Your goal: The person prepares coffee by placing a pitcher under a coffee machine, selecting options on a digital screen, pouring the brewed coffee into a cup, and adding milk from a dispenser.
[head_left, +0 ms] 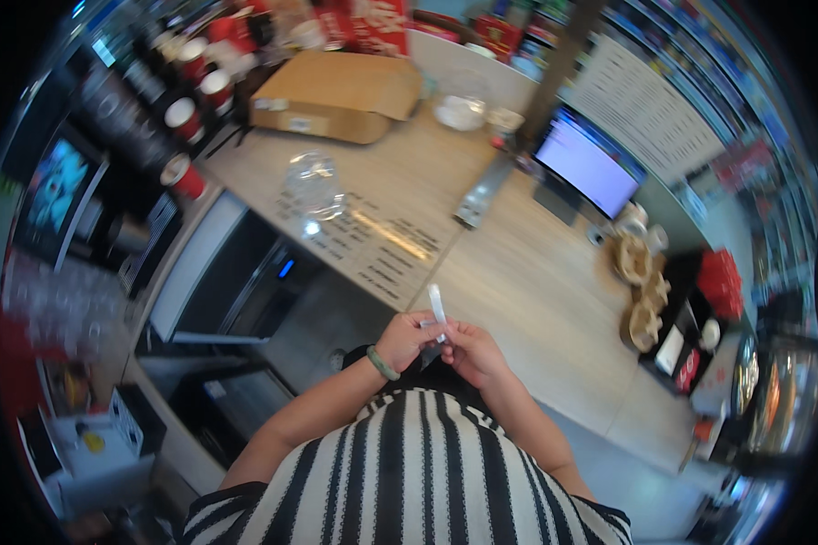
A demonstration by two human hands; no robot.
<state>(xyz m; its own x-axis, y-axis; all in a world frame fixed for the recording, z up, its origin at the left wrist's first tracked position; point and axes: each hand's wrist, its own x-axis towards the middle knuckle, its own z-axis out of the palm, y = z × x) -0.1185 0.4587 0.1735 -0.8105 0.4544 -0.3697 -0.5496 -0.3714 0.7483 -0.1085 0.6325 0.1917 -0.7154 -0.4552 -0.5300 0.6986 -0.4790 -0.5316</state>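
Both hands meet in front of my body, just short of the counter's near edge. A narrow white strip (436, 303), possibly paper or a label, stands up between them. My left hand (404, 343) is closed with its fingertips pinching the strip's lower part; a green bangle circles that wrist. From the other side, my right hand (474, 352) also pinches at the strip's lower end with thumb and fingers together. Exactly what the strip is cannot be made out, and my fingers cover its bottom.
The wooden counter (536, 272) carries a clear plastic container (315, 184), a cardboard box (336, 95), a lit screen (588, 163) and, at right, brown cup carriers (645, 300). Red paper cups (184, 176) line the far left. Below the counter is a dark appliance (245, 272).
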